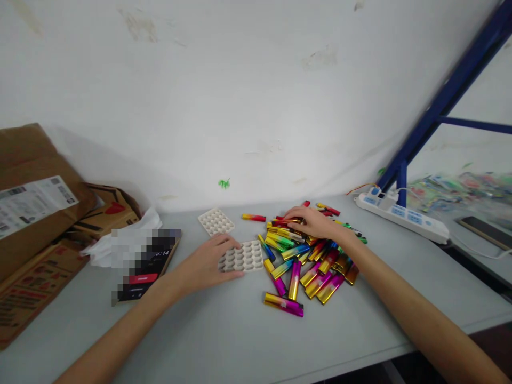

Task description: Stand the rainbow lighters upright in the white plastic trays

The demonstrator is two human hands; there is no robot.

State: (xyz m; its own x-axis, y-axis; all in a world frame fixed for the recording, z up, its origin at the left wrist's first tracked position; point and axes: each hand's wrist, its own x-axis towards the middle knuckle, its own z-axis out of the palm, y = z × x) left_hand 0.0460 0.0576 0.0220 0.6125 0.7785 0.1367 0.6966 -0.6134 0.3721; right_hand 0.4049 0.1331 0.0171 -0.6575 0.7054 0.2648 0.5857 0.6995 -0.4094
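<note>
Our left grip [221, 260] lies over the left end of the near tray [251, 257], thumb and fingers apart, the thumb along its near side. Our right grip [310, 221] is curled over the far left part of the lighters [295, 252], heaped on the bench [224, 336] to the tray's right. Whether it has clamped on one, we cannot tell. Another tray [216, 221] lies farther off and to the left, apart from our fingers.

The heap looks loose and slick, so drawing one piece from under others could send its neighbours sliding toward us or against the tray. The tray seems light; a push from our left thumb might skid it or tip it up. Our left forearm passes close to the phone [162, 274], and a careless sweep could knock it.

Our right palm hides whatever lies beneath it, and the lower layers of the heap are covered. Our left fingers mask some of the tray's hollows. Part of the phone is blurred into blocks, the boxes [34, 194] are cut off at the left, and the bags [460, 194] at far right are too smeared to make out.
</note>
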